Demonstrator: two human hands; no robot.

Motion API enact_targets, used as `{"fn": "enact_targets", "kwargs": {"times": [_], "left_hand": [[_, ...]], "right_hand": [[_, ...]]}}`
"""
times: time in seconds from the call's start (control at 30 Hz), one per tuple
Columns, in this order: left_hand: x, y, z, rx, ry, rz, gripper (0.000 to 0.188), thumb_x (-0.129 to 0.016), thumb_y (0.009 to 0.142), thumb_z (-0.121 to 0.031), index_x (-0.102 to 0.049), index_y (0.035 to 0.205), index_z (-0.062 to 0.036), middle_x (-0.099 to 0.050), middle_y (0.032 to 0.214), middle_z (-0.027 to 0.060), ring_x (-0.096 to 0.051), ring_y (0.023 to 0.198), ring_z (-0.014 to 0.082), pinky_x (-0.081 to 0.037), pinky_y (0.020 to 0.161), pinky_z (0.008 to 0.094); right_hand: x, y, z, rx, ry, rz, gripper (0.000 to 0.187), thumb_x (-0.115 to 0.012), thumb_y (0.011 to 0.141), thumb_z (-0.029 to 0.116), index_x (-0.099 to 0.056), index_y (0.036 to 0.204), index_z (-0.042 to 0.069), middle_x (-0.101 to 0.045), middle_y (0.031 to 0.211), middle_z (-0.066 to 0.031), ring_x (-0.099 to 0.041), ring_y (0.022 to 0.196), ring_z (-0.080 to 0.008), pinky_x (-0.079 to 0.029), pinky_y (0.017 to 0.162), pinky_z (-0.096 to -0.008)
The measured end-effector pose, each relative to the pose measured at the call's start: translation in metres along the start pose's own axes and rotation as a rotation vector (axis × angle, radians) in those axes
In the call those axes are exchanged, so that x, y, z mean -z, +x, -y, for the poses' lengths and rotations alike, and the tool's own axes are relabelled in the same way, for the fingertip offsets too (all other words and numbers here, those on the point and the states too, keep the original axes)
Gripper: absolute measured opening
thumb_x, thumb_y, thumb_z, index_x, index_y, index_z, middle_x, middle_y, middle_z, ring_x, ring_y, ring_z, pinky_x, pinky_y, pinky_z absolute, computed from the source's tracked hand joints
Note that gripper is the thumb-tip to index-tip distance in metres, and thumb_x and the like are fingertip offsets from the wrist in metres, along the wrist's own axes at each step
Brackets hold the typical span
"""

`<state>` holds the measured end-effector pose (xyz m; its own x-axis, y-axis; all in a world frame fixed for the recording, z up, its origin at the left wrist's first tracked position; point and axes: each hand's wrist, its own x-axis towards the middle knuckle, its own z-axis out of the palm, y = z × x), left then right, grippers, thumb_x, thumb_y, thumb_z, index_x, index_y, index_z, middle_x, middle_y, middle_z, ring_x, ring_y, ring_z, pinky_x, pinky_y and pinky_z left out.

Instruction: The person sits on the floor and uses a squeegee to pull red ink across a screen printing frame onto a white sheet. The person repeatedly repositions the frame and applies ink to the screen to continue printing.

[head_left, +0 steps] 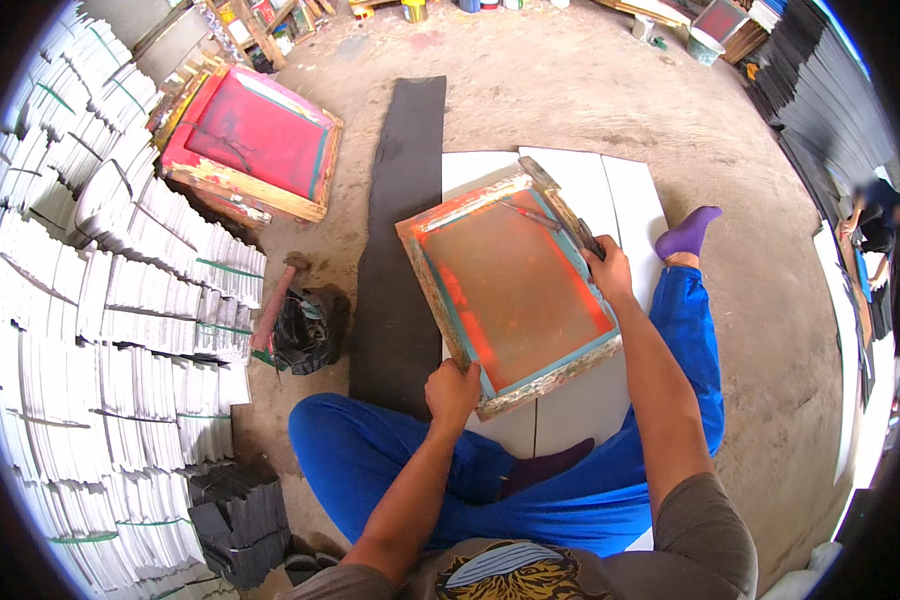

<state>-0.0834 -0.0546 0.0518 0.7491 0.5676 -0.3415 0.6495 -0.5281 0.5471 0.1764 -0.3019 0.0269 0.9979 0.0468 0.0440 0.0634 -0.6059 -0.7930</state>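
Note:
I hold a screen-printing frame (515,290) tilted in front of me, by two opposite sides. It has worn, paint-crusted wooden edges, teal tape inside them, and a brownish mesh smeared with orange. My left hand (452,392) is closed on its near-left side. My right hand (610,270) is closed on its right side, where a dark wooden bar (560,200) runs along the edge; I cannot tell if the bar is separate. Below the frame lie white sheets (635,195), partly hidden by it. A long black sheet (402,250) lies to their left.
Bundled white stacks (150,320) line the left, with a black stack (240,525) below. A pink screen frame (255,135) rests on a wooden stand at the far left. A black plastic bag (305,330) sits nearer. Another person (875,220) works at the right edge.

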Motion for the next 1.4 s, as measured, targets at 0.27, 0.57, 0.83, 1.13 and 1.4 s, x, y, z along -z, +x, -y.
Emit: {"fn": "enact_targets", "kwargs": {"times": [0.27, 0.57, 0.83, 1.13, 1.4], "left_hand": [[-0.057, 0.016, 0.003, 0.054, -0.291, -0.033, 0.059, -0.080, 0.080, -0.040, -0.056, 0.108, 0.0067, -0.070, 0.093, 0.0306, -0.070, 0.090, 0.0451, -0.055, 0.079, 0.0476], [-0.046, 0.047, 0.046, -0.168, -0.265, 0.302, 0.054, -0.084, 0.078, -0.034, -0.058, 0.113, -0.0008, -0.071, 0.084, 0.0156, -0.071, 0.075, 0.0328, -0.057, 0.072, 0.0435], [0.025, 0.079, 0.016, -1.055, 0.494, 0.028, 0.074, -0.087, 0.070, -0.033, -0.056, 0.134, -0.0115, -0.050, 0.142, 0.0133, -0.042, 0.138, 0.0350, -0.033, 0.115, 0.0498], [-0.003, 0.102, 0.013, -1.141, 0.587, 0.096, 0.073, -0.086, 0.068, -0.036, -0.058, 0.130, -0.0093, -0.054, 0.136, 0.0074, -0.044, 0.136, 0.0296, -0.032, 0.119, 0.0496], [-0.010, 0.108, 0.004, -1.097, 0.625, 0.061, 0.070, -0.086, 0.067, -0.039, -0.059, 0.125, -0.0113, -0.058, 0.124, 0.0049, -0.049, 0.130, 0.0268, -0.032, 0.119, 0.0508]], "right_hand": [[-0.045, 0.068, -0.012, 0.262, -0.156, -0.021, 0.027, -0.068, 0.094, 0.020, -0.061, 0.113, 0.002, -0.072, 0.086, -0.0194, -0.072, 0.077, -0.0356, -0.053, 0.068, -0.0470], [-0.052, -0.025, 0.024, 0.081, 0.176, 0.008, 0.033, -0.062, 0.101, 0.025, -0.050, 0.125, 0.006, -0.069, 0.087, -0.0122, -0.065, 0.067, -0.0192, -0.053, 0.060, -0.0364], [-0.044, -0.164, 0.003, -0.275, 0.312, -0.067, 0.032, -0.061, 0.100, 0.021, -0.047, 0.122, 0.002, -0.059, 0.085, -0.0095, -0.058, 0.062, -0.0144, -0.051, 0.045, -0.0311], [-0.015, -0.182, 0.012, -0.546, 0.248, -0.044, 0.032, -0.063, 0.098, 0.021, -0.048, 0.118, 0.001, -0.061, 0.081, -0.0132, -0.063, 0.061, -0.0217, -0.054, 0.042, -0.0367], [-0.009, -0.141, -0.001, -0.500, 0.344, -0.068, 0.030, -0.060, 0.099, 0.022, -0.046, 0.118, 0.003, -0.064, 0.084, -0.0149, -0.064, 0.062, -0.0223, -0.054, 0.042, -0.0374]]}}
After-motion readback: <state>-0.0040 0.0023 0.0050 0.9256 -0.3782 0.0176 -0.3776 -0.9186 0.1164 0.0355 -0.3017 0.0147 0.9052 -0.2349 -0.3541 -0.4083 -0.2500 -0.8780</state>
